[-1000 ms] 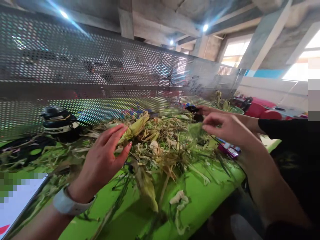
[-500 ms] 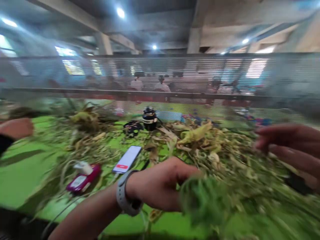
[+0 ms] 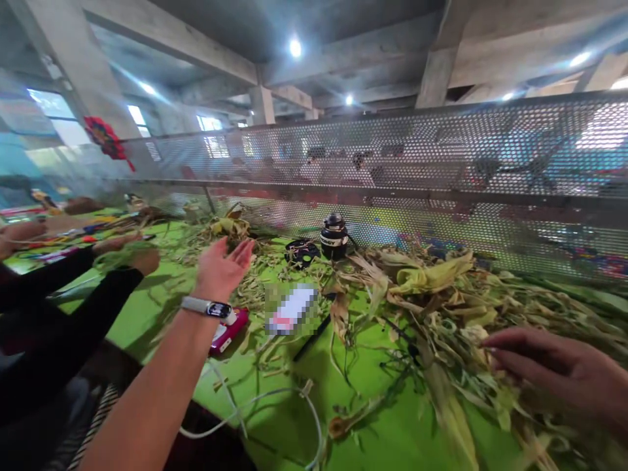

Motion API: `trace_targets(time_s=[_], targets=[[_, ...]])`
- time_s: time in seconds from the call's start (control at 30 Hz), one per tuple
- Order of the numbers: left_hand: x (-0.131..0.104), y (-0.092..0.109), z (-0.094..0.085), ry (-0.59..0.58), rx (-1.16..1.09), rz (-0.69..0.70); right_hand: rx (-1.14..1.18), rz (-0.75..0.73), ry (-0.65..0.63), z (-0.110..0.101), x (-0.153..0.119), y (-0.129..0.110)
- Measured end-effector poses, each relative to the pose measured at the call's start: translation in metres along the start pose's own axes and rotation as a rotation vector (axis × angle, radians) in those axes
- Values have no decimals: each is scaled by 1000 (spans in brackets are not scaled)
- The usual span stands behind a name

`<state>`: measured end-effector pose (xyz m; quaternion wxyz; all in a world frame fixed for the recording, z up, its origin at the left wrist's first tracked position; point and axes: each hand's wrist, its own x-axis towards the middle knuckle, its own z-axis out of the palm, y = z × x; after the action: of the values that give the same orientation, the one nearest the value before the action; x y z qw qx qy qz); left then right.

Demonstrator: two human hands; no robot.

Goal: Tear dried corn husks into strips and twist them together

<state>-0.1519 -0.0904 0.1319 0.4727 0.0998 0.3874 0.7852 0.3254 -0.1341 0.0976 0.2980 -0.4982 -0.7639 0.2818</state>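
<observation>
My left hand, with a grey-banded watch on its wrist, is stretched out over the green table. Its palm is turned up, the fingers are apart and nothing is in it. To its left, a co-worker's hand is at a green leafy bundle. On the right, my right hand hovers at a heap of dry corn husks. Thumb and forefinger meet in a pinch there; whatever is between them is too small to make out.
A pink device lies below my left wrist, beside a phone whose screen is blurred. White cable loops near the front edge. A black jar-like object stands before the perforated metal screen. A co-worker's dark sleeves reach in from the left.
My left hand has let go of the green bundle and swung left; the bundle is now at the co-worker's hand. My right hand has come down to the husks. The view has turned left.
</observation>
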Motion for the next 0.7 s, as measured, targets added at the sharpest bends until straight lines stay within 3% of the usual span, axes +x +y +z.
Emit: trace_targets(time_s=[0.13,0.27,0.37,0.43,0.5,0.6,0.7], targets=[[-42,-66,41,-415,223,-124,-124,3,-2,14,6,-2],[-67,-117,70,-732,582,-68,-312,-51,118,17,21,10],[-62,-158,79,-1031,1082,100,-504,-1,102,18,38,21],[-53,-189,82,-1202,1460,391,-608,46,20,22,52,27],[-42,-219,82,-1181,1769,616,-643,63,-19,29,67,34],[-28,-255,83,-1115,1852,621,-644,79,-52,46,90,45],[-16,-273,84,-1074,1861,644,-631,125,-55,69,104,53]])
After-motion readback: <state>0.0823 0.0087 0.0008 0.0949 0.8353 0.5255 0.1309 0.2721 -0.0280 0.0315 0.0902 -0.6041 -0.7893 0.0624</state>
